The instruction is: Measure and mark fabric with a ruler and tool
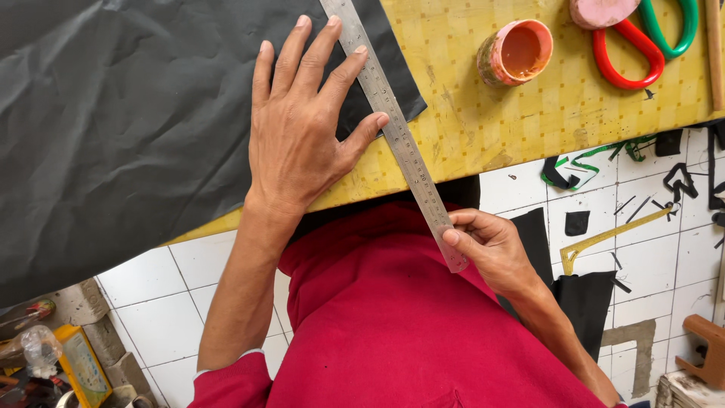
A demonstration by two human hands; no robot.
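My left hand (298, 125) lies flat, fingers spread, on a large dark grey sheet (113, 113) that covers the left of a yellow-topped table (483, 113). Its fingertips and thumb touch a long steel ruler (393, 128) that runs diagonally from the top of the view down past the table's near edge. My right hand (491, 245) pinches the ruler's lower end between thumb and fingers, in front of my red top.
On the table's right stand a small orange-pink cup (517, 51), red-handled scissors (630, 53) and a green loop handle (672, 26). White floor tiles (642, 227) carry black and yellow offcuts. Bottles and a yellow box (79, 366) sit at lower left.
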